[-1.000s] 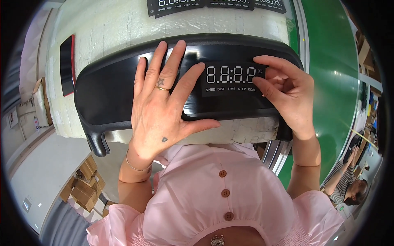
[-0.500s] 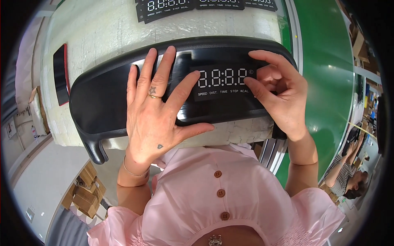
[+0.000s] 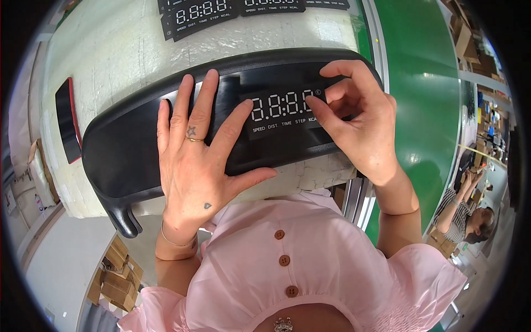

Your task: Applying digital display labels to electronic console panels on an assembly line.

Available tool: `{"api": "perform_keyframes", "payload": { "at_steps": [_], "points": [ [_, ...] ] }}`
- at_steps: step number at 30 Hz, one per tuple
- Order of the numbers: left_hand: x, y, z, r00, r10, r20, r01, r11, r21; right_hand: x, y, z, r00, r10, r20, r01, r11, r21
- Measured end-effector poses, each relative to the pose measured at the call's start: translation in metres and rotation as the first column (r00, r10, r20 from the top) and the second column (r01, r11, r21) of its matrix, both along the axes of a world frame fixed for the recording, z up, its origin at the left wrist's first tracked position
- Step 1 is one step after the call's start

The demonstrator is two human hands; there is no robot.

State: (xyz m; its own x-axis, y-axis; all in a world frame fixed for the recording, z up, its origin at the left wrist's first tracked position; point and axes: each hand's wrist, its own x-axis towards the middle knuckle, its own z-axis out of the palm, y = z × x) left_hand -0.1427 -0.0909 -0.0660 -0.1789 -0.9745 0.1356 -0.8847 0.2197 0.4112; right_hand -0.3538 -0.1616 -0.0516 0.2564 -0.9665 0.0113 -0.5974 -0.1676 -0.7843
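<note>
A long black console panel (image 3: 133,146) with rounded ends lies across the padded surface in front of me. On its right half is a dark rectangular display sticker (image 3: 285,113) with white digit shapes and small lettering. My left hand (image 3: 196,144) rests on the panel, fingers spread, its index fingertip at the sticker's left edge. At the sticker's right edge, my right hand (image 3: 359,116) grips it with the thumb on top. Its index finger arches above, apart from the thumb, and the other fingers are curled and partly hidden. Whether the sticker's underside touches the panel fully, I cannot tell.
Several more display stickers (image 3: 204,19) lie overlapping at the far edge of the padded white surface (image 3: 133,72). A dark phone with red edges (image 3: 68,120) sits left of the panel. Cardboard boxes (image 3: 119,282) stand lower left. Another person (image 3: 464,213) works far right.
My view has shifted, so panel, stickers and hands appear further left. Both hands keep nearly the same places on the panel and sticker; the right thumb sits slightly further over the sticker's edge.
</note>
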Motion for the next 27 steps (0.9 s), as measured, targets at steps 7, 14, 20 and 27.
{"api": "perform_keyframes", "payload": {
  "at_steps": [7,14,20,27],
  "points": [
    [0.001,0.001,0.001,1.0,-0.014,-0.011,0.014,1.0,0.004,0.005,-0.001,0.011,0.971,0.096,-0.219,-0.119,0.988,-0.095],
    [0.007,0.003,0.0,0.995,-0.082,-0.061,0.08,0.996,-0.033,-0.032,-0.034,0.003,0.916,0.063,-0.395,-0.206,0.921,-0.33],
    [0.008,-0.001,0.001,0.987,-0.154,-0.039,0.15,0.986,-0.077,-0.01,-0.017,-0.004,0.874,0.228,-0.428,-0.364,0.893,-0.266],
    [0.012,0.007,-0.004,0.96,-0.274,-0.051,0.25,0.927,-0.28,0.017,-0.061,-0.005,0.773,0.515,-0.371,-0.587,0.802,-0.112]
  ]
}}
